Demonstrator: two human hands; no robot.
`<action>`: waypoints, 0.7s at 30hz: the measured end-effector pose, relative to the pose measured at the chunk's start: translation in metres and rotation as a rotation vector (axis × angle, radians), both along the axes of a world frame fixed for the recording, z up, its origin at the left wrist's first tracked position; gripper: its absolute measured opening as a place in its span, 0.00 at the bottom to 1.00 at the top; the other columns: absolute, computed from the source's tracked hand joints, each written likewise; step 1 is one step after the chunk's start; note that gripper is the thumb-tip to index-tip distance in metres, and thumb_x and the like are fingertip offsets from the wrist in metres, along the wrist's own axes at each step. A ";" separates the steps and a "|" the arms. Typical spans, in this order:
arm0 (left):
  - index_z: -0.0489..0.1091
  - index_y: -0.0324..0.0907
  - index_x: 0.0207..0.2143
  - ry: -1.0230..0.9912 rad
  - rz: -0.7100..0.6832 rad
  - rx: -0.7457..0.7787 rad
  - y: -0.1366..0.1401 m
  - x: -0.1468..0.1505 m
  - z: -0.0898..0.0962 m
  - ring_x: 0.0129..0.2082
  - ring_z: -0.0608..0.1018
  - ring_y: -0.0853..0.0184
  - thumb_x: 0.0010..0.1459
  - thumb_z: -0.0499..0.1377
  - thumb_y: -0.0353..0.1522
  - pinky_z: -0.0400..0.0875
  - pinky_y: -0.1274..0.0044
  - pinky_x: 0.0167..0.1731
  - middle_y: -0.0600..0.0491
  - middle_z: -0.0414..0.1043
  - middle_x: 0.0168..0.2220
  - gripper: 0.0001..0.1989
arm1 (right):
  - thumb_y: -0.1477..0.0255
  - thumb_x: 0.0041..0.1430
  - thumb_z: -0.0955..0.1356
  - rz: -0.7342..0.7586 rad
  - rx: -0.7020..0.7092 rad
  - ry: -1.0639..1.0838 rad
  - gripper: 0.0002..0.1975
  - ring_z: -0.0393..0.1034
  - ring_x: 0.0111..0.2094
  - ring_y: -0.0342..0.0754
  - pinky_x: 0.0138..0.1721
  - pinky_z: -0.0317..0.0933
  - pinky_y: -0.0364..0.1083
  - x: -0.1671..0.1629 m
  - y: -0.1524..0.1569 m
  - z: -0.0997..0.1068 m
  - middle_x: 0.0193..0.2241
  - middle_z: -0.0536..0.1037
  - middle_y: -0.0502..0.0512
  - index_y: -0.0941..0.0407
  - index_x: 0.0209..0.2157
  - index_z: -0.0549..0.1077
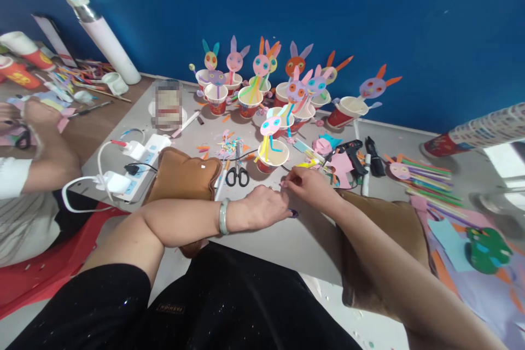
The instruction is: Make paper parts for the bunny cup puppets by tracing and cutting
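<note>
My left hand (262, 208) is closed above the grey table near its front edge. A small dark purple piece (293, 213) shows at its fingertips, mostly hidden. Close beside it, my right hand (309, 186) has thumb and fingers pinched together; what sits between them is too small to make out. Just beyond both hands stands a paper cup (273, 157) with a paper rabbit figure (270, 126) rising from it. Black-handled scissors (237, 175) lie left of that cup. A black glue gun (353, 156) rests to the right among paper scraps.
Several cups with paper rabbits (250, 99) line the blue wall. A power strip (145, 167) and brown cushion (184, 175) lie left, another cushion (381, 229) under my right arm. Stacked cups (488, 130) lean at right. A co-worker's arm (53, 147) is at far left.
</note>
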State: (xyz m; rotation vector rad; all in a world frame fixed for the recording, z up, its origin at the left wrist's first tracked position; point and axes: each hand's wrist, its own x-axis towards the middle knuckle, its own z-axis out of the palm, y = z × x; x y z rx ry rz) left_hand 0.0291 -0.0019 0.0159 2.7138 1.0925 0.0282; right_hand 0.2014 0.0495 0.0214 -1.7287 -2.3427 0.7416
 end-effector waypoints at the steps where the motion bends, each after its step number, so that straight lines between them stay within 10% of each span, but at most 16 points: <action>1: 0.73 0.30 0.46 -0.002 -0.014 0.007 0.001 0.000 0.000 0.33 0.83 0.57 0.70 0.57 0.41 0.69 0.72 0.27 0.40 0.80 0.33 0.20 | 0.66 0.56 0.69 -0.040 -0.020 0.070 0.08 0.71 0.28 0.48 0.33 0.59 0.45 0.003 -0.001 0.000 0.26 0.79 0.54 0.55 0.27 0.74; 21: 0.73 0.35 0.44 -0.121 0.035 0.055 0.011 -0.007 0.005 0.34 0.83 0.59 0.71 0.50 0.33 0.70 0.72 0.28 0.43 0.80 0.33 0.14 | 0.55 0.49 0.72 -0.218 -0.384 0.583 0.18 0.62 0.23 0.42 0.26 0.56 0.43 0.017 -0.022 0.008 0.23 0.74 0.49 0.55 0.31 0.72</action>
